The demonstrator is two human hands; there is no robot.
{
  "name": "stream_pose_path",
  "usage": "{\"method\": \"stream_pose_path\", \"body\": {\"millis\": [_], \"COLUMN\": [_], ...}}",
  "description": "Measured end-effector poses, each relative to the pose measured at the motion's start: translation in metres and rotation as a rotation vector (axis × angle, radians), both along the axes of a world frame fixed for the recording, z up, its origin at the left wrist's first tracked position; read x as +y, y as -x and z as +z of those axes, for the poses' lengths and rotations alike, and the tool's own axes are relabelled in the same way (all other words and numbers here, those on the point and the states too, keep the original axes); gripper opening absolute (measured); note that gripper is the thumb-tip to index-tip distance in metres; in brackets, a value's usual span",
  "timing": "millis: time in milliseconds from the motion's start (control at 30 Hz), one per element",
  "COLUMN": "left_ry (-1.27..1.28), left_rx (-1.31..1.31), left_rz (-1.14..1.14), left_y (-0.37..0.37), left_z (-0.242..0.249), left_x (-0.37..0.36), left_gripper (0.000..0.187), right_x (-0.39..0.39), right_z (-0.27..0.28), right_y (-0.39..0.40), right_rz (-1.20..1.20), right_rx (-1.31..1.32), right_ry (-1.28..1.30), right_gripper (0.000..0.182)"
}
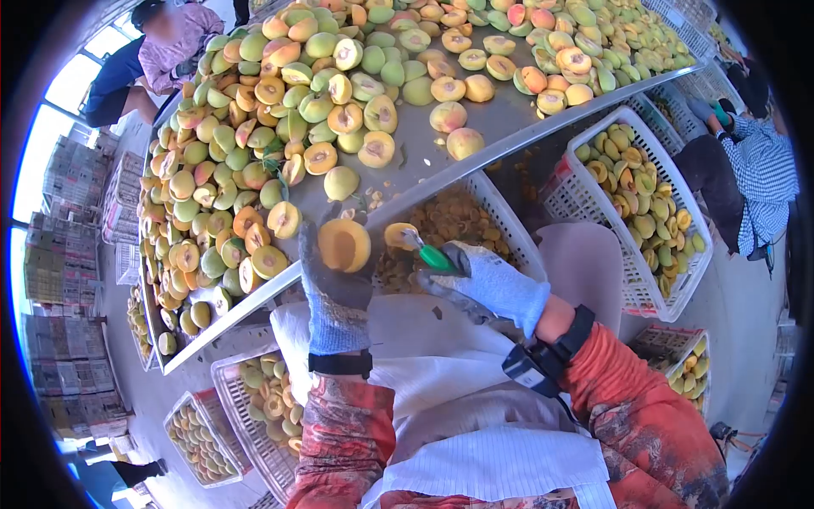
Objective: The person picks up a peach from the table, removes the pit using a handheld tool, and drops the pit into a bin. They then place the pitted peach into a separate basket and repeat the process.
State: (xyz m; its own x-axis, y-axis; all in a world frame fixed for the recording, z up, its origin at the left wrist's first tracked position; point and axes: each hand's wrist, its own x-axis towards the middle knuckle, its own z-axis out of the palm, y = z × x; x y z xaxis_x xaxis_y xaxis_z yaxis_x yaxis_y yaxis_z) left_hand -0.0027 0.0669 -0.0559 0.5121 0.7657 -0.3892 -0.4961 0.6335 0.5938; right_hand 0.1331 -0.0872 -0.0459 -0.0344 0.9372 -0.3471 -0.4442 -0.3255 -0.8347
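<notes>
My left hand [337,288], in a grey-blue work glove, is closed around a peach half [344,245]. Its cut face points up and shows a brownish hollow. Wrapped in my gloved right hand [492,284] is a green-handled pitting spoon [437,258]. A scooped-out yellowish piece, seemingly a pit with flesh [399,235], sits at the metal tip, slightly apart from the peach half. Both hands are over my lap at the near edge of a metal table [407,182], which bears a heap of halved and whole-looking peaches [254,127].
Under the table edge stands a white crate [500,212] with pits and scraps. Crates of peach halves stand to the right [678,254] and lower left [229,382]. One person [174,51] sits at upper left, another [755,170] at right. Stacked crates [68,288] line the left.
</notes>
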Motion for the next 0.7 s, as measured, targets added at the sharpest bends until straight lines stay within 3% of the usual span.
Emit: {"method": "stream_pose_path", "body": {"millis": [67, 100, 133, 167, 200, 233, 267, 333, 367, 400, 467, 500, 533, 567, 633, 667, 700], "left_ry": [-0.027, -0.043, -0.052, -0.053, -0.335, -0.618, -0.147, -0.097, -0.1, 0.008, 0.15, -0.432, -1.009, -1.006, -0.604, -0.601, -0.735], "left_rx": [-0.028, -0.053, -0.069, -0.076, 0.046, 0.17, -0.192, -0.13, -0.129, -0.076, -0.086, 0.231, 0.552, 0.557, 0.421, 0.422, 0.511], "left_rz": [-0.001, 0.02, 0.039, 0.04, -0.056, -0.15, -0.2, -0.272, -0.259, -0.299, -0.412, -0.353, -0.263, -0.249, -0.258, -0.244, -0.243], "left_y": [-0.001, -0.001, 0.001, 0.001, 0.0, 0.002, 0.007, 0.013, 0.017, 0.021, 0.034, 0.036, 0.037, 0.038, 0.037, 0.038, 0.04], "left_z": [0.003, 0.0, -0.002, -0.002, 0.001, 0.006, 0.01, 0.006, 0.001, -0.007, -0.02, -0.028, -0.034, -0.038, -0.041, -0.041, -0.041], "left_x": [-0.007, -0.008, -0.013, -0.021, -0.033, -0.042, -0.044, -0.047, -0.047, -0.047, -0.047, -0.055, -0.062, -0.059, -0.052, -0.051, -0.05], "left_gripper": [0.047, 0.047, 0.047, 0.047, 0.048, 0.05, 0.051, 0.052, 0.052, 0.053, 0.05, 0.047, 0.047, 0.047, 0.055, 0.055, 0.043], "right_x": [0.004, 0.003, 0.003, 0.005, 0.006, 0.007, 0.007, 0.005, 0.001, 0.0, -0.002, -0.003, -0.006, -0.01, -0.018, -0.019, -0.021], "right_z": [-0.024, -0.005, 0.007, 0.018, 0.023, 0.017, 0.015, 0.016, 0.021, 0.026, 0.034, -0.005, -0.003, 0.002, 0.016, 0.015, 0.014], "right_y": [-0.005, -0.002, 0.008, 0.019, 0.027, 0.031, 0.029, 0.029, 0.024, 0.025, 0.027, 0.03, 0.03, 0.03, 0.031, 0.033, 0.037], "right_rz": [-0.161, -0.131, -0.129, -0.22, -0.306, -0.278, -0.273, -0.323, -0.224, -0.212, -0.1, -0.267, -0.257, -0.245, -0.202, -0.189, -0.161], "right_rx": [-0.827, -0.275, -0.28, -0.042, 0.198, 0.182, 0.175, -0.021, -0.237, -0.235, -0.511, -0.973, -0.973, -0.99, -0.984, -0.986, -1.053], "right_ry": [0.046, 0.245, 0.25, 0.211, 0.164, 0.052, 0.044, -0.023, 0.002, 0.0, 0.039, -0.449, -0.458, -0.361, -0.206, -0.213, -0.203], "right_gripper": [0.028, 0.027, 0.027, 0.028, 0.029, 0.035, 0.035, 0.04, 0.042, 0.042, 0.042, 0.043, 0.043, 0.043, 0.041, 0.041, 0.039]}}
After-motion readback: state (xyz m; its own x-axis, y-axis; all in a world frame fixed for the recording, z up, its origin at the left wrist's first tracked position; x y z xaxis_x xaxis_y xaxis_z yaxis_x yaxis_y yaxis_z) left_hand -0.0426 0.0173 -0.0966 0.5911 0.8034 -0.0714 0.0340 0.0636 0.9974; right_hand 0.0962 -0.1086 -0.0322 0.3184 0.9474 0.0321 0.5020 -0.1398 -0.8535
